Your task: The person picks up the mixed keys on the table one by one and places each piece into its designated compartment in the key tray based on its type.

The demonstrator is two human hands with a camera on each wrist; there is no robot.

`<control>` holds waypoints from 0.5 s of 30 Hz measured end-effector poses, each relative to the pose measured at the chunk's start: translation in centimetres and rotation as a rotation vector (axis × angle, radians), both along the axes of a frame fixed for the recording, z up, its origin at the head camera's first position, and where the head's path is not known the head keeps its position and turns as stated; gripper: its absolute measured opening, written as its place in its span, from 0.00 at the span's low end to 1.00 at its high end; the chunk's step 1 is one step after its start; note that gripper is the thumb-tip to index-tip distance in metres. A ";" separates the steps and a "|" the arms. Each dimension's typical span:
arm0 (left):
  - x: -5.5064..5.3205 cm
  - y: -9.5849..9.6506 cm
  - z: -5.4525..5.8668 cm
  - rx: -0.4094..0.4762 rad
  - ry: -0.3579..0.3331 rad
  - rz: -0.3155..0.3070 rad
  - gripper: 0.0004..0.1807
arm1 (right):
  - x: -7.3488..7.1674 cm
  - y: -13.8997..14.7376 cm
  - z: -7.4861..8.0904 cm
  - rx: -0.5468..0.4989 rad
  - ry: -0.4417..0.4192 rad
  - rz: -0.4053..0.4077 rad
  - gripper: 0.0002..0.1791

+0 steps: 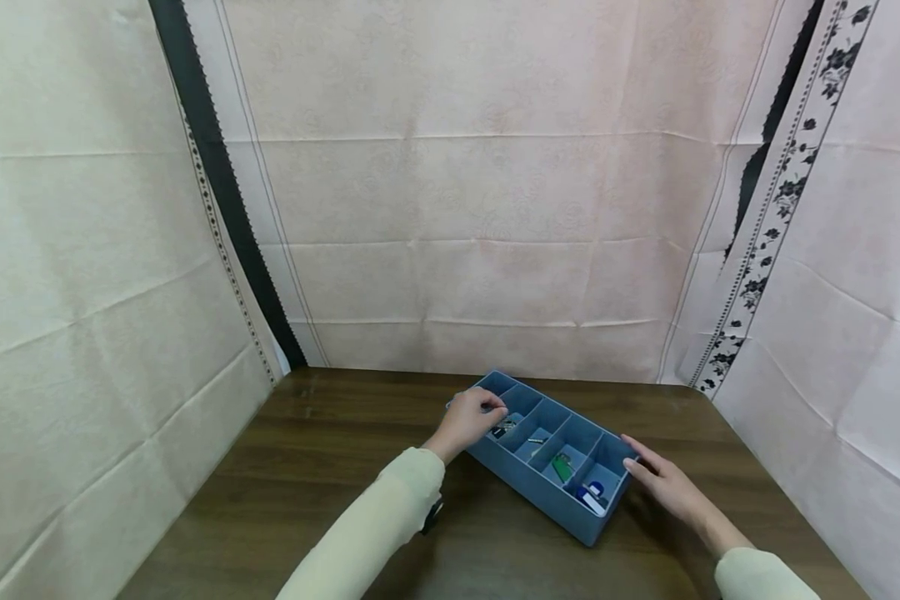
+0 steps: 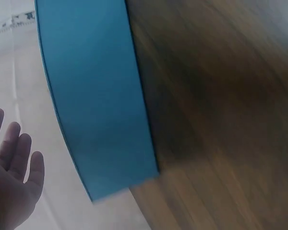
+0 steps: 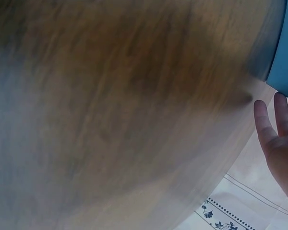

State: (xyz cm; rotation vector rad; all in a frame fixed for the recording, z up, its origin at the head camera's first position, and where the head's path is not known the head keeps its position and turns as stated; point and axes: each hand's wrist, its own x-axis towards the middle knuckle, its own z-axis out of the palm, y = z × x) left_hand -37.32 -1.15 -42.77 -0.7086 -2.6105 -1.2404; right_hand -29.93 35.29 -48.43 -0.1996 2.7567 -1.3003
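Note:
A blue divided box [image 1: 532, 485] lies slantwise on the table. Over its far-left part is my left hand [image 1: 468, 419], thumb and fingertips close together; whether a small thing is between them cannot be made out. In the left wrist view, several fingers of the left hand [image 2: 20, 163] stand loosely extended beside the box wall [image 2: 96, 105]. My right hand [image 1: 671, 492] is at the box's right end, thumb and fingers spread at the corner. The right wrist view shows the right hand's straight fingers [image 3: 265, 125] by the box end [image 3: 285, 72], apparently touching it.
The compartments hold small dark and metallic pieces [image 1: 504, 428], a thin small piece [image 1: 537, 440], a green piece [image 1: 562, 467] and a blue-and-white item [image 1: 592, 500]. Below is a brown wooden table [image 1: 285, 483]. Pale cloth [image 1: 495, 200] hangs behind and at both sides.

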 end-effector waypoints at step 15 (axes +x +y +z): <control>-0.7 -10.6 -3.2 -0.175 0.131 0.230 0.17 | 0.2 0.7 -0.3 0.091 -0.006 -0.032 0.39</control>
